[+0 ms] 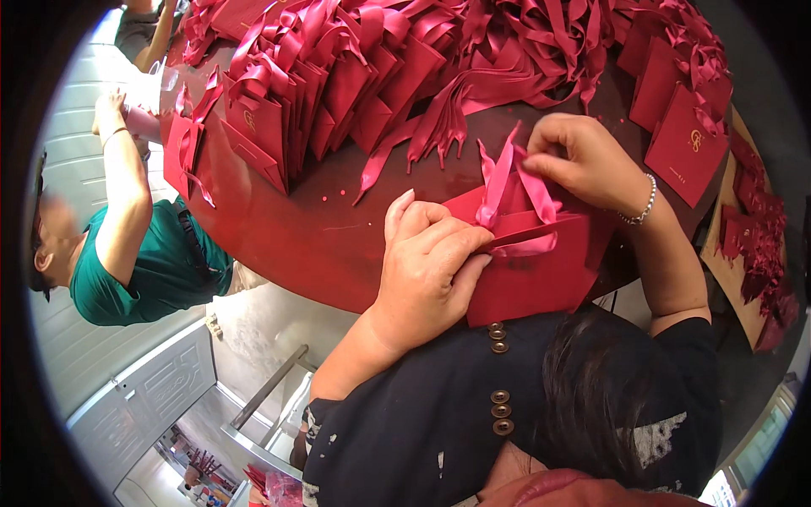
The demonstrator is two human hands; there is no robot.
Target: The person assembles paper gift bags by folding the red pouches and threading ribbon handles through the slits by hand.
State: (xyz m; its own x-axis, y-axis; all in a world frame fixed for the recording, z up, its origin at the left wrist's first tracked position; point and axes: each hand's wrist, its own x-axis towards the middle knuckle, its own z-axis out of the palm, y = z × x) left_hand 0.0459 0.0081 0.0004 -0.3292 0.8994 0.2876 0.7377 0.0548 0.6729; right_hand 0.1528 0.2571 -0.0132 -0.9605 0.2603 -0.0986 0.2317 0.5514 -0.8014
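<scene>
Close to my chest, a red paper gift bag (534,287) stands tilted at the near edge of the dark red table (279,245). My left hand (432,264) grips the bag's upper left rim, the thumb on the near side. At the bag's mouth, my right hand (583,160) pinches a pink satin ribbon (534,188) between thumb and fingers. One ribbon end sticks up beside it, and a loop hangs over the bag's near face. Beyond my hands lies a bundle of loose ribbons (490,84), their ends fanned toward me.
Finished-looking red bags with ribbons (262,135) stand in a row at the far left. Others lie at the right (688,144). A wooden board (726,245) at the far right carries more red pieces. A person in a green shirt (144,253) works at the table's left.
</scene>
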